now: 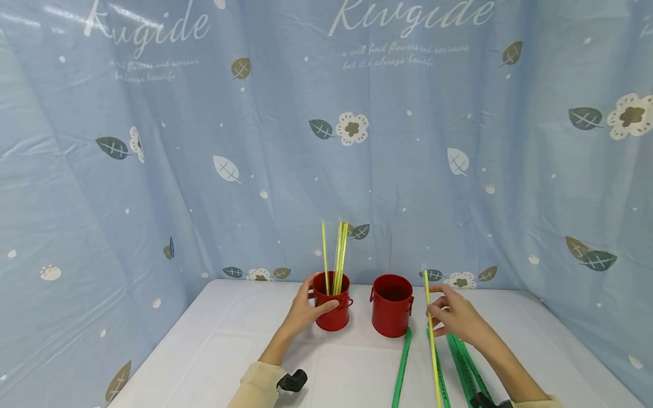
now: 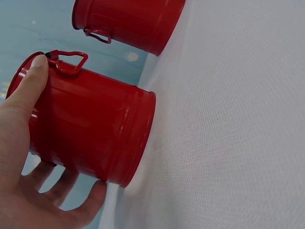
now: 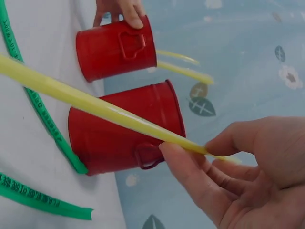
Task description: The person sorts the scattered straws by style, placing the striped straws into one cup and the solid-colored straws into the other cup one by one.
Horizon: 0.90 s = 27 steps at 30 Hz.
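My left hand (image 1: 304,310) holds the left red bucket (image 1: 333,320) round its side, the thumb near the rim and a small wire handle in the left wrist view. Several yellow straws (image 1: 342,249) stand upright in that bucket. To its right is a second red bucket (image 1: 390,314), with no straw seen in its mouth. My right hand (image 1: 455,314) pinches a long yellow straw (image 1: 435,357) between thumb and fingers, close to its upper end. This straw is tilted and apart from the second bucket; its lower end runs out of the head view.
A green straw with printed wrapping (image 1: 402,368) lies in front of the second bucket. More green straws (image 1: 464,365) lie to the right, below my right forearm. A white cloth (image 1: 204,345) covers the table, and a blue patterned curtain (image 1: 285,170) hangs behind it.
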Motion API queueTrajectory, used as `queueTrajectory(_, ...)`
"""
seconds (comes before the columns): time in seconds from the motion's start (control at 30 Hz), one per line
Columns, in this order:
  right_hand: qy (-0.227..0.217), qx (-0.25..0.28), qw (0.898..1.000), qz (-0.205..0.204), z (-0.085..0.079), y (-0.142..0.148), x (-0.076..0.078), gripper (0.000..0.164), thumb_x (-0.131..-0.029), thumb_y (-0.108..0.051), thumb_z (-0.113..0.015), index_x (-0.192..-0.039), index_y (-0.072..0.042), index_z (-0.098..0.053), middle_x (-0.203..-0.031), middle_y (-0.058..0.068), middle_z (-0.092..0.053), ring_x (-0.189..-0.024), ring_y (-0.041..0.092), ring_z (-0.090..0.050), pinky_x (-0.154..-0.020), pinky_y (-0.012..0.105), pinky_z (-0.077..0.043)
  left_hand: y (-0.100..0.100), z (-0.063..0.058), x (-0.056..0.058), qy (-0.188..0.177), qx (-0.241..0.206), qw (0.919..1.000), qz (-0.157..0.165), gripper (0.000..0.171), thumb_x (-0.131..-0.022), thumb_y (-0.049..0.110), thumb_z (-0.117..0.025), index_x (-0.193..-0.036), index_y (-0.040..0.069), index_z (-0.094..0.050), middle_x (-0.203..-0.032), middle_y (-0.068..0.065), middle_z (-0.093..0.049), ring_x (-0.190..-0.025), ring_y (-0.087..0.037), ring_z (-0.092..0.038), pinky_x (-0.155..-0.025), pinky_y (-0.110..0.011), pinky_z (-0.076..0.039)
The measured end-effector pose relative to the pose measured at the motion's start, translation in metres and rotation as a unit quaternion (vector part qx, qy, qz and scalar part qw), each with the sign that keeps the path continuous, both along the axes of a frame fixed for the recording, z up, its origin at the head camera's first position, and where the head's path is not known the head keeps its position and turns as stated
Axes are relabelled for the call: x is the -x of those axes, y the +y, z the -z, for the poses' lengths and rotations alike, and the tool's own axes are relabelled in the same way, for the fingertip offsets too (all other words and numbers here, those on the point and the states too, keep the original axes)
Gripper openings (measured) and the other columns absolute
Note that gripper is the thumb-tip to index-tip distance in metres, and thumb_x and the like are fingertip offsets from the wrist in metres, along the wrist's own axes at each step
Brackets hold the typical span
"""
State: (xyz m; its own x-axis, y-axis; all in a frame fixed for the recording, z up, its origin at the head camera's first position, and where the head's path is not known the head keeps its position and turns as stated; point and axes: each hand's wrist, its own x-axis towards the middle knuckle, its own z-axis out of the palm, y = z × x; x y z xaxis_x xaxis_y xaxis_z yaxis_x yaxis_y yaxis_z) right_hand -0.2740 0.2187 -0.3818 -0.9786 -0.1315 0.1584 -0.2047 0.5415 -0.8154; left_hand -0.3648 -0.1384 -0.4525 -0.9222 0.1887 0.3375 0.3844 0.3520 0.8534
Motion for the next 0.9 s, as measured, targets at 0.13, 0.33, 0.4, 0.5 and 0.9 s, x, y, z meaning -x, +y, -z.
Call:
queueTrajectory(0.13, 0.016, 0.011, 1.000, 0.003, -0.004, -0.006, -0.002, 0.050, -0.097, -0.007, -0.057, -0.141, 0.001, -0.036, -0.092, 0.013, -0.065, -0.075, 0.020, -0.068, -0.059, 0.032, -0.060, 0.000, 0.000, -0.001, -0.001, 0.000, 1.0000, -0.002, 0.089, -0.082, 0.039, -0.077, -0.152, 0.017, -0.028, -0.148, -0.011, -0.044, -0.126, -0.035, -0.048, -0.093, -0.052, -0.054)
queueTrajectory(0.33, 0.055, 0.023, 0.998, 0.003, -0.008, -0.014, 0.002, 0.045, -0.098, -0.010, -0.058, -0.138, -0.002, -0.040, -0.099, 0.018, -0.065, -0.078, 0.019, -0.069, -0.060, 0.030, -0.061, 0.002, -0.004, -0.005, -0.002, -0.007, 1.0000, -0.002, 0.087, -0.083, 0.032, -0.077, -0.153, 0.015, -0.028, -0.148, -0.013, -0.043, -0.127, -0.038, -0.048, -0.093, -0.054, -0.053)
queueTrajectory(0.4, 0.071, 0.025, 0.997, -0.001, -0.009, -0.016, 0.004, 0.043, -0.098, -0.009, -0.057, -0.137, -0.001, -0.041, -0.103, 0.022, -0.064, -0.078, 0.020, -0.069, -0.060, 0.030, -0.061, 0.002, -0.004, -0.005, -0.002, -0.002, 1.0000, -0.001, 0.087, -0.083, 0.035, -0.077, -0.152, 0.016, -0.028, -0.148, -0.012, -0.044, -0.127, -0.037, -0.048, -0.093, -0.053, -0.054)
queueTrajectory(0.5, 0.091, 0.029, 0.995, -0.007, -0.011, -0.020, 0.007, 0.040, -0.098, -0.009, -0.057, -0.134, -0.001, -0.043, -0.106, 0.025, -0.064, -0.078, 0.019, -0.069, -0.061, 0.030, -0.061, 0.001, 0.000, -0.001, 0.001, 0.006, 1.0000, -0.002, 0.088, -0.082, 0.042, -0.077, -0.152, 0.019, -0.028, -0.147, -0.010, -0.044, -0.126, -0.034, -0.048, -0.091, -0.050, -0.055)
queueTrajectory(0.9, 0.156, 0.064, 0.986, -0.011, -0.029, -0.044, 0.018, 0.033, -0.099, -0.015, -0.058, -0.127, -0.002, -0.049, -0.104, 0.021, -0.064, -0.080, 0.018, -0.070, -0.066, 0.031, -0.061, 0.001, -0.003, -0.005, 0.017, -0.007, 0.9998, 0.002, 0.083, -0.083, 0.032, -0.078, -0.151, 0.017, -0.032, -0.141, -0.012, -0.048, -0.122, -0.034, -0.052, -0.093, -0.052, -0.052)
